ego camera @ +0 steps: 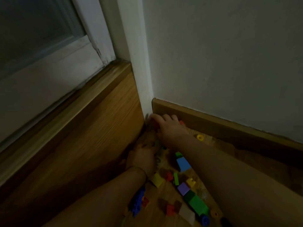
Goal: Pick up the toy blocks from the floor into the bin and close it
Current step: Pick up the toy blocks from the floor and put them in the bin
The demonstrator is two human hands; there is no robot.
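Toy blocks lie scattered on the wooden floor in a dim room corner: a light blue block (183, 163), a yellow block (157, 180), a purple block (183, 188), a long green block (197, 204) and a dark blue strip of bricks (137, 202). My right hand (170, 128) reaches into the corner with its fingers over a red block (155, 125); the grip is hidden. My left hand (142, 158) rests low on the floor beside it, fingertips at small greenish pieces (157, 143), too dark to read. No bin is in view.
A white wall with a wooden skirting board (229, 126) runs on the right. A wooden step and sill (91, 115) below a window stand on the left. A yellow ring piece (200, 137) lies near the skirting, and small red blocks (170, 208) lie near the bottom.
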